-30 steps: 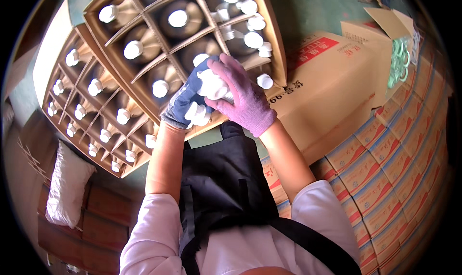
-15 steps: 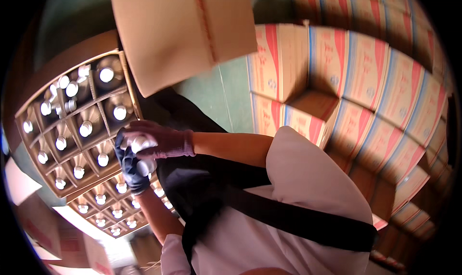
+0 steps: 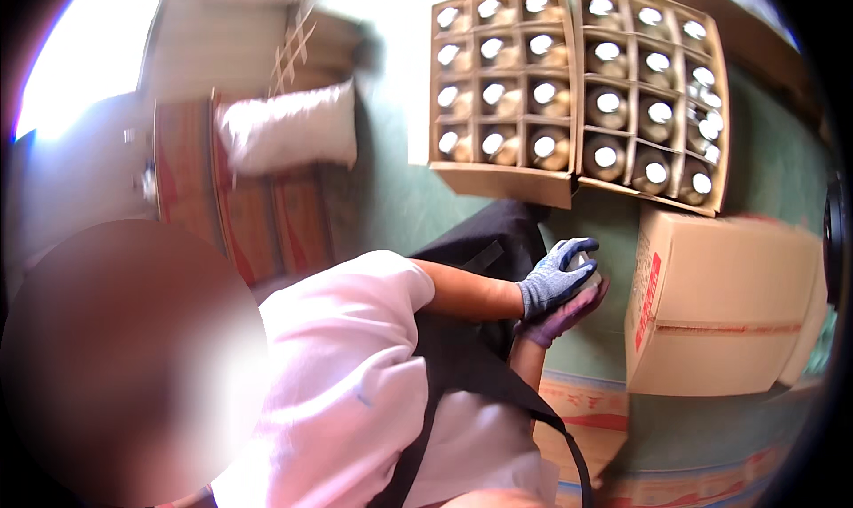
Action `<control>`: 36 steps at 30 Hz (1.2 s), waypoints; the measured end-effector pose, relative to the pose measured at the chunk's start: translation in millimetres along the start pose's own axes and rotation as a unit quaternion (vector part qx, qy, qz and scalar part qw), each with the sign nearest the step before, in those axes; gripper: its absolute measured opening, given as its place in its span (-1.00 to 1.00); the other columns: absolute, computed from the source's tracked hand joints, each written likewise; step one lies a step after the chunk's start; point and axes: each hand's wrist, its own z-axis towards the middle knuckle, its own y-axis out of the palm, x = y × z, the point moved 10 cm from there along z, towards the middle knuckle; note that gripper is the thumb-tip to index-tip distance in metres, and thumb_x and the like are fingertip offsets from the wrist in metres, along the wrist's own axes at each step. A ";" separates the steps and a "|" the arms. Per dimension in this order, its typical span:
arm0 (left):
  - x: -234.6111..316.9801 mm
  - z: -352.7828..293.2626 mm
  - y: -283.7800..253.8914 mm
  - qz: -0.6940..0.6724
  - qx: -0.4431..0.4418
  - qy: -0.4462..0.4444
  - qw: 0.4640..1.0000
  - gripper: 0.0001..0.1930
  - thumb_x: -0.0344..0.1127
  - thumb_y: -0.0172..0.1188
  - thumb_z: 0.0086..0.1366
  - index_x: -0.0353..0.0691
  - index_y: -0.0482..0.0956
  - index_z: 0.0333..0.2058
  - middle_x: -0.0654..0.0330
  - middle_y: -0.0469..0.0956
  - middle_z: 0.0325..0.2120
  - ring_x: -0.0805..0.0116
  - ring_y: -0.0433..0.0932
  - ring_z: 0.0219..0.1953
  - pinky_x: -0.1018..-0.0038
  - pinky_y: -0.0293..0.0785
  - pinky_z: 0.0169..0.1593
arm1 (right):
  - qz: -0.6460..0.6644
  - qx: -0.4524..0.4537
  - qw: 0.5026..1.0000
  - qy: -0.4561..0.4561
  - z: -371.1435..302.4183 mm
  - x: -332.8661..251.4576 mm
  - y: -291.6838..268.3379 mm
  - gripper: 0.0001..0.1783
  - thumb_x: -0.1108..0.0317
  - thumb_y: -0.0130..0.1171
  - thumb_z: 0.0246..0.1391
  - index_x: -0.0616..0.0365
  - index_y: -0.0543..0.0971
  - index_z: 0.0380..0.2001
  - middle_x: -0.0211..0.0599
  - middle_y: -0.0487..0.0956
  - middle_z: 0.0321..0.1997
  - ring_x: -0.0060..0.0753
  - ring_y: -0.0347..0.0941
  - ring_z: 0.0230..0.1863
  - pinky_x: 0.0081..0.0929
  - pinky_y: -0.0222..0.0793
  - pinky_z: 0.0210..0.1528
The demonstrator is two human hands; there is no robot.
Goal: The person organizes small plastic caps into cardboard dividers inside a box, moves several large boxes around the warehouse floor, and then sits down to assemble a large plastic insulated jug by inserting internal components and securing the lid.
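Both my hands are together in front of my dark apron, around a small whitish, cap-like thing (image 3: 581, 265) mostly hidden by the gloves. My left hand (image 3: 562, 275), in a blue-grey glove, curls its fingers over it from above. Cupped below, in a purple glove, my right hand (image 3: 569, 313) presses against it. Beyond the hands stand two open cartons with cardboard dividers, a left carton (image 3: 506, 181) and a right carton (image 3: 653, 202). Clear bottles with white caps (image 3: 606, 102) fill their compartments. Several loose white caps (image 3: 708, 128) lie at the right carton's right side.
A large brown carton (image 3: 711, 348) stands right of my hands. Printed cartons (image 3: 582, 410) lie near my lower right side. At the left, a white sack (image 3: 289, 130) rests on reddish-brown boxes (image 3: 253, 219). Another box edge (image 3: 737, 15) shows at the upper right.
The whole view has swung round: the bottle cartons have shifted from the left to the upper right. My hands have stayed together around the small whitish thing.
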 end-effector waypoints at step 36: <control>-304.8 -236.9 -1031.5 -0.005 0.690 0.163 0.705 -0.54 -0.31 0.08 0.29 -0.30 0.33 0.15 0.02 0.32 0.14 0.05 0.14 0.29 0.25 -0.02 0.34 | -0.095 -0.554 0.609 0.559 -486.4 748.1 592.2 -0.20 -0.39 -0.03 0.02 -0.21 0.24 0.23 0.00 0.29 0.24 0.30 0.20 0.22 0.26 0.25 0.08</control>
